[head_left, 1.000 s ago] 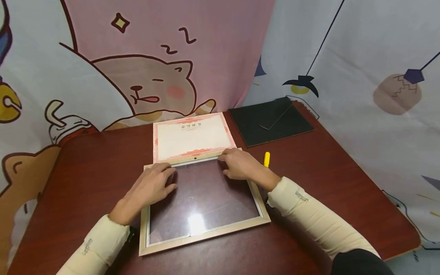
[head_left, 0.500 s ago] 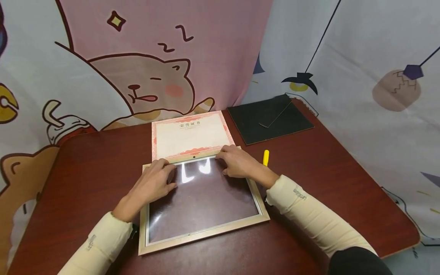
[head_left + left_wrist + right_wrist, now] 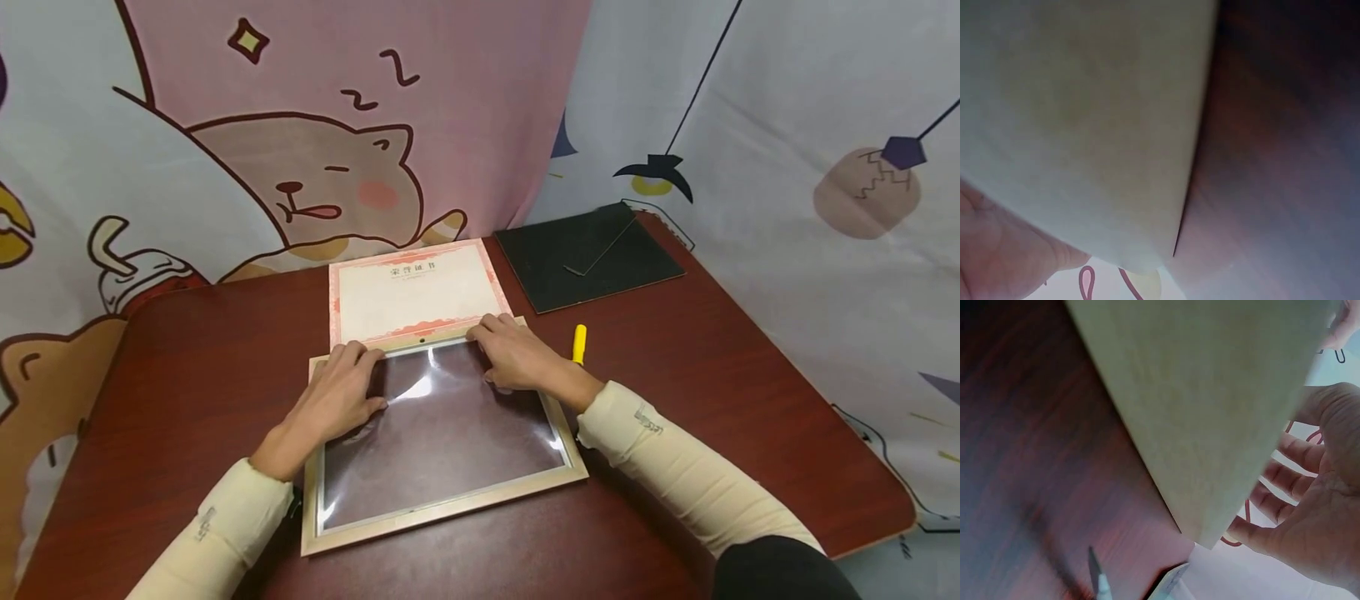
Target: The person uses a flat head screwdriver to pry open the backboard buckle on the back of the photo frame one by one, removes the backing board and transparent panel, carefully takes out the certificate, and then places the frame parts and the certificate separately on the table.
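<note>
A light wooden picture frame (image 3: 442, 506) lies on the table with a clear, glossy sheet (image 3: 442, 442) inside its border. At the frame's far left corner, my left hand (image 3: 337, 396) rests its fingertips along the inner edge, thumb over the sheet. My right hand (image 3: 517, 354) does the same toward the far right corner. In the right wrist view its fingers (image 3: 1282, 506) are spread and gently bent beside the frame's wooden side (image 3: 1191, 425). The left wrist view has the frame's side (image 3: 1104, 125) up close, with part of the left hand (image 3: 1010, 256) at the lower left.
A red-bordered certificate (image 3: 416, 292) lies just beyond the frame. To its right is a dark backing board (image 3: 585, 258) with a thin folding stand. A yellow handle (image 3: 579, 343) lies right of the frame, partly hidden by my right forearm. Printed curtains border the reddish-brown table (image 3: 750, 417).
Bright reflections on the clear sheet shift from near the front to the far edge and corners. Both hands stay at the far rim, with only slight movement; the head view drifts a little.
</note>
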`<state>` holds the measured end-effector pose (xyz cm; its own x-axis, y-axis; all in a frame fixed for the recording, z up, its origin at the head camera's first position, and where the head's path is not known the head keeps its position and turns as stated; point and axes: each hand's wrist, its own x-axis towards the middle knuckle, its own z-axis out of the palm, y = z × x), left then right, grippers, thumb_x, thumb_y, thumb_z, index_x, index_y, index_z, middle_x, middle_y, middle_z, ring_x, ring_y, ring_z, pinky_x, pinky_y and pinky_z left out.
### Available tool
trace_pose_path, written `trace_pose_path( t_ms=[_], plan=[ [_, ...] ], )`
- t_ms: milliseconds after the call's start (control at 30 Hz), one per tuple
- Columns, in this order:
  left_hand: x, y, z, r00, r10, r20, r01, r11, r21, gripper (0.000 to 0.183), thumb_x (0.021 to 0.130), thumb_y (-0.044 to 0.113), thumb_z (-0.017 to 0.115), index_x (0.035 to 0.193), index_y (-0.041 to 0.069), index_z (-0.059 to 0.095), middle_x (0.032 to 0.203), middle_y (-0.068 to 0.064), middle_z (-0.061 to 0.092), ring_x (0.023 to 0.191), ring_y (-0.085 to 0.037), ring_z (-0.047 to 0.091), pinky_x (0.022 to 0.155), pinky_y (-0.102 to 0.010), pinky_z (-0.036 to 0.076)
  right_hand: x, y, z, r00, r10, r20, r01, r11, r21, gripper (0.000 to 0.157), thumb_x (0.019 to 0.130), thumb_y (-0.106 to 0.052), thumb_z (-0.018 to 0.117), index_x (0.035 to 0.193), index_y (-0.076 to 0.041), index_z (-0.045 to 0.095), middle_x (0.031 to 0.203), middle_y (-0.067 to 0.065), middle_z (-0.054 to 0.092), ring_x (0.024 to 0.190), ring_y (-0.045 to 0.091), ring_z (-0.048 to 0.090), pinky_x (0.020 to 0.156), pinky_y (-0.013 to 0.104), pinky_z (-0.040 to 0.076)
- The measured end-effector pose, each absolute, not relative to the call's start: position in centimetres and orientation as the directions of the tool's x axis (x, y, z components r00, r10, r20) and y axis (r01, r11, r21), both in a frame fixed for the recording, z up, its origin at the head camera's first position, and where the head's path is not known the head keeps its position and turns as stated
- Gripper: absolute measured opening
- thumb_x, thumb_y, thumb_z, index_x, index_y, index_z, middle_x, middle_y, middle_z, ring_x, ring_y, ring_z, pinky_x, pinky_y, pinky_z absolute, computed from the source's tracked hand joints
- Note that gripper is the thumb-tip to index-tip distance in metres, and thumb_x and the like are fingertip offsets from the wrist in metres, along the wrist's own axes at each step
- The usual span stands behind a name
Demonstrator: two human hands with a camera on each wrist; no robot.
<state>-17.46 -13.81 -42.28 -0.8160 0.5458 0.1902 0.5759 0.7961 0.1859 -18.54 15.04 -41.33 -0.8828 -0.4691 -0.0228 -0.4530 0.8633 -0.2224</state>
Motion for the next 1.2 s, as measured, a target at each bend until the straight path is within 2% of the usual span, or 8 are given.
trace_pose_path(
  t_ms=[233, 567, 833, 1067, 1200],
  plan=[
    [-17.65, -13.79, -42.25, -0.827, 0.540, 0.152, 0.561, 0.804, 0.195, 0.064, 0.072, 0.024, 0.086, 0.125, 0.001, 0.058, 0.111, -0.017, 0.053, 0.104, -0.035, 0.049, 0.081, -0.053, 0.042, -18.50, 14.99, -41.30, -0.886, -0.463, -0.023, -0.447, 0.866, -0.224, 0.057, 0.076, -0.015, 0.080, 0.127, -0.009, 0.057, 0.123, 0.008, 0.053, 0.114, 0.029, 0.047, 0.093, 0.049, 0.045],
    [-17.64, -13.87, -42.21, -0.820, 0.542, 0.186, 0.572, 0.793, 0.211, 0.064, 0.069, 0.022, 0.087, 0.120, -0.001, 0.057, 0.108, -0.017, 0.052, 0.103, -0.036, 0.050, 0.081, -0.052, 0.043, -18.33, 14.91, -41.41, -0.885, -0.465, -0.005, -0.452, 0.863, -0.225, 0.055, 0.076, -0.013, 0.078, 0.126, -0.010, 0.057, 0.121, 0.007, 0.052, 0.113, 0.028, 0.047, 0.094, 0.050, 0.043],
    [-17.62, -13.75, -42.06, -0.832, 0.527, 0.172, 0.554, 0.794, 0.249, 0.066, 0.069, 0.020, 0.088, 0.122, 0.001, 0.054, 0.113, -0.017, 0.052, 0.106, -0.037, 0.049, 0.082, -0.053, 0.042, -18.32, 14.96, -41.28, -0.889, -0.459, 0.006, -0.448, 0.865, -0.227, 0.056, 0.075, -0.013, 0.077, 0.127, -0.010, 0.057, 0.120, 0.006, 0.051, 0.111, 0.026, 0.045, 0.091, 0.048, 0.042],
    [-17.51, -13.68, -42.07, -0.854, 0.502, 0.137, 0.520, 0.813, 0.261, 0.064, 0.071, 0.023, 0.086, 0.121, 0.003, 0.051, 0.111, -0.014, 0.053, 0.107, -0.035, 0.048, 0.084, -0.053, 0.040, -18.48, 15.10, -41.39, -0.896, -0.443, 0.022, -0.433, 0.862, -0.263, 0.055, 0.074, -0.013, 0.079, 0.124, -0.010, 0.057, 0.116, 0.008, 0.047, 0.107, 0.025, 0.050, 0.089, 0.047, 0.041],
    [-17.51, -13.69, -42.02, -0.855, 0.496, 0.153, 0.519, 0.813, 0.265, 0.064, 0.071, 0.023, 0.087, 0.121, 0.004, 0.051, 0.109, -0.014, 0.051, 0.109, -0.036, 0.047, 0.084, -0.053, 0.039, -18.54, 15.12, -41.25, -0.900, -0.436, 0.011, -0.423, 0.868, -0.259, 0.054, 0.075, -0.015, 0.079, 0.124, -0.012, 0.055, 0.119, 0.007, 0.049, 0.111, 0.024, 0.049, 0.090, 0.050, 0.038]
  ],
)
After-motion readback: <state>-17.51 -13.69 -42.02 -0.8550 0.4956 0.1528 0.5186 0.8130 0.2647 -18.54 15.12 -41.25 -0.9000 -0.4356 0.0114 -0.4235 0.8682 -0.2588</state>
